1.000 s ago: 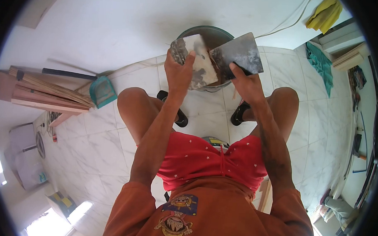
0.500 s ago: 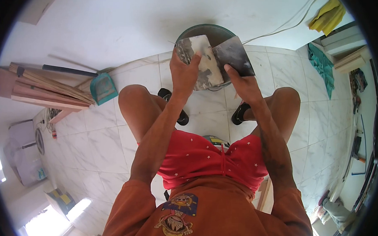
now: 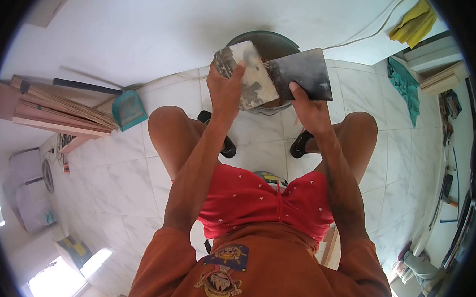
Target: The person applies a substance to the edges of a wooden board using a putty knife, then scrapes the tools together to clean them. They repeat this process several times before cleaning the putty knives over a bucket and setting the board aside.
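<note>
My left hand is closed around a flat rectangular slab, off-white with rough grey patches, its thumb lying across the face. In my right hand is a dark, smooth rectangular plate, smeared with pale dust and pinched near its lower edge by the thumb. The plate's left edge, rough and dirty, meets the slab's right side. Both are held over a round dark bucket on the floor between my feet and the wall. The slab and plate hide part of the bucket's inside.
A green dustpan with a black handle lies at left by a stack of wooden strips. Green cloth is on the tiled floor at right, and a yellow cloth hangs above. Tools line the right wall.
The dark plate has turned more level and shifted right. The slab has moved slightly left and up, and more of the bucket's inside shows between them.
</note>
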Motion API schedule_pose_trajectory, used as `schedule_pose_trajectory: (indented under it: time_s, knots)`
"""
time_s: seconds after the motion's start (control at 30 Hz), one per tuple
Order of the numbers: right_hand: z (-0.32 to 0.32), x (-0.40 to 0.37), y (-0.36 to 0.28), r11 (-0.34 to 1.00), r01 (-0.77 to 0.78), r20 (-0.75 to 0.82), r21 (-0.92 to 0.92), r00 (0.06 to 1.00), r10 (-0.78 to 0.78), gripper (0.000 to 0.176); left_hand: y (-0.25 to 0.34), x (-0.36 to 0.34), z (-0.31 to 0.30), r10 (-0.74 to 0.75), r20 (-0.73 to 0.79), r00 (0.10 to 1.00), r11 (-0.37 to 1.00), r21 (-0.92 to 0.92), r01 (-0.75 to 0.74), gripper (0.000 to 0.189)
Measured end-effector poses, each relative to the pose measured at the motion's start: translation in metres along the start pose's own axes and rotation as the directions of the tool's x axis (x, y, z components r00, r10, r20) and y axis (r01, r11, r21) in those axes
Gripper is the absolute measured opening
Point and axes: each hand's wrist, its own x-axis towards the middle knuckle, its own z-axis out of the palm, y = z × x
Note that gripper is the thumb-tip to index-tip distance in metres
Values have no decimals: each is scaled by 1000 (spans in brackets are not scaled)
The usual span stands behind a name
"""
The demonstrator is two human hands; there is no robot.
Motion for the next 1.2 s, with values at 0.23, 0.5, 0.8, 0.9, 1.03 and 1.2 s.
schedule_pose_trajectory:
  time_s: [0.23,0.5,0.8,0.9,1.03,1.2]
  knots:
    - [7,1,-1,996,52,36,-79,998,-49,29,7,-1,4,24,6,1000,987,161,-25,37]
    - [-4,1,-3,993,-5,10,-116,1000,6,37,2,2,5,-23,-25,999,1000,-1,23,34]
    - [9,0,-23,964,-22,40,-267,999,34,48,1,3,5,-37,6,999,997,61,36,37]
    - [6,0,-17,944,39,69,-329,997,-17,47,3,2,4,-32,-9,999,994,106,33,39]
    - [2,-7,-33,912,-120,136,-394,973,186,46,0,3,3,36,-5,999,980,196,-34,40]
    - [14,-12,-55,863,-270,113,-427,931,347,45,4,1,6,41,9,999,979,198,-42,34]
